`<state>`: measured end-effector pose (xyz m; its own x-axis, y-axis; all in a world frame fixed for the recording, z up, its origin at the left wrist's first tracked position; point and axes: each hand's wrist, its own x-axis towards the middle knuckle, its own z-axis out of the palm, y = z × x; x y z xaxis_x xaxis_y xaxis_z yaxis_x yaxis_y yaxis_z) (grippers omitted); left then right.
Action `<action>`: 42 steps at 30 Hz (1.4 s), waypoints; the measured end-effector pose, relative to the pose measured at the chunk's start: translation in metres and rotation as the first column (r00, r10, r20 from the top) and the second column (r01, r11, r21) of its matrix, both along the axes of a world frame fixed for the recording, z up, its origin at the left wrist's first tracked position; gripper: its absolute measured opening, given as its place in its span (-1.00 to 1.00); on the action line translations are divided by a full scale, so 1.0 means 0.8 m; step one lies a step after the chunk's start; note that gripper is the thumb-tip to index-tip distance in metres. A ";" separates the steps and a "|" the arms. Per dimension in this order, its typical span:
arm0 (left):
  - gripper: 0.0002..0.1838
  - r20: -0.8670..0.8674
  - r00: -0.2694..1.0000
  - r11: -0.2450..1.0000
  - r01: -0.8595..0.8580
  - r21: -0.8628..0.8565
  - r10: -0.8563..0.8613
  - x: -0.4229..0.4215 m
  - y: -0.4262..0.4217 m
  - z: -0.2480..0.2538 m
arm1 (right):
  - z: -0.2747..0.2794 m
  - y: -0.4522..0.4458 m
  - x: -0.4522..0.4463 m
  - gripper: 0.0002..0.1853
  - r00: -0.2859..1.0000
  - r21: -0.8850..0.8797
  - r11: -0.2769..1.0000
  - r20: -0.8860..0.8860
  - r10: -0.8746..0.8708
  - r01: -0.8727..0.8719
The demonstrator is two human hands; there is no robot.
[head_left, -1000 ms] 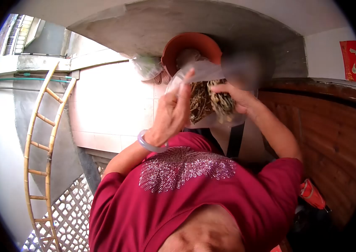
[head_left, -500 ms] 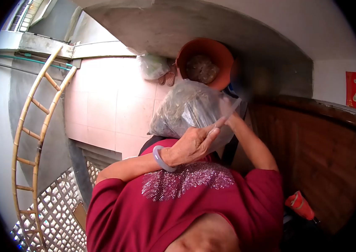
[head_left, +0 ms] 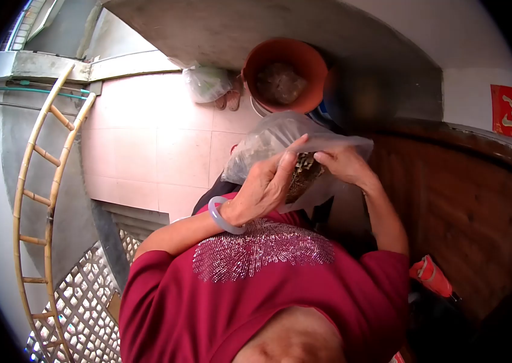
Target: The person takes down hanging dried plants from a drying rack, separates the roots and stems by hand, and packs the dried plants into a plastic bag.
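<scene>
A clear plastic bag (head_left: 268, 136) with dried brown plant material (head_left: 303, 178) showing in its mouth rests over my lap. My left hand (head_left: 262, 184), with a pale bangle at the wrist, pinches the near left edge of the bag's mouth between thumb and fingers. On the other side of the opening, my right hand (head_left: 346, 164) has its thumb and fingers closed on the bag's plastic rim. The dried stalks lie between my two hands, partly covered by the plastic.
Beyond the bag stands an orange-brown bucket (head_left: 286, 75) with a plastic bag inside. Left of it are another plastic bag (head_left: 206, 83) and slippers (head_left: 228, 100) on pink tiles. A bamboo ladder (head_left: 50, 212) leans at the left. Wooden panel (head_left: 437, 212) and red umbrella (head_left: 432, 277) are right.
The bundle of dried stalks in my right hand is no longer seen there; that hand now grips the bag's rim. The bag's mouth swung closed over, then opened again towards me.
</scene>
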<state>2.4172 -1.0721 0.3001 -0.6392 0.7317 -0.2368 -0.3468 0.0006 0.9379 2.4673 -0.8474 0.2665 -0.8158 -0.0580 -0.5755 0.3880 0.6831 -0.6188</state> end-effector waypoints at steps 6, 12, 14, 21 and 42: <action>-0.51 0.074 0.995 0.997 -0.055 -0.061 0.060 -0.006 -0.024 -0.005 | 0.012 0.022 0.046 -0.53 0.945 0.010 0.998 -0.320 -0.061 0.068; -0.42 0.069 0.994 0.983 -0.078 -0.164 0.090 -0.037 -0.062 0.002 | 0.016 0.002 0.052 -0.40 0.789 0.273 0.892 -0.420 0.448 -0.361; -0.40 0.092 0.989 0.983 -0.102 -0.152 0.117 -0.042 -0.073 0.003 | 0.006 -0.013 0.042 -0.42 0.666 0.451 0.790 -0.440 0.602 -0.416; -0.41 0.044 0.979 0.961 -0.184 -0.208 0.198 -0.053 -0.102 0.011 | -0.043 -0.023 0.055 -0.74 0.557 0.731 0.540 -0.264 0.788 -0.418; -0.68 -0.568 0.599 0.813 0.289 -0.505 -0.565 -0.029 -0.084 -0.010 | 0.034 -0.116 0.000 -0.88 0.538 0.134 0.980 -0.821 0.192 -0.145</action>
<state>2.3940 -1.1390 0.2920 -0.3485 0.9234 -0.1608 0.4935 0.3266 0.8061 2.4669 -0.9403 0.2934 -0.9082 -0.2405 0.3424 -0.4044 0.7148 -0.5706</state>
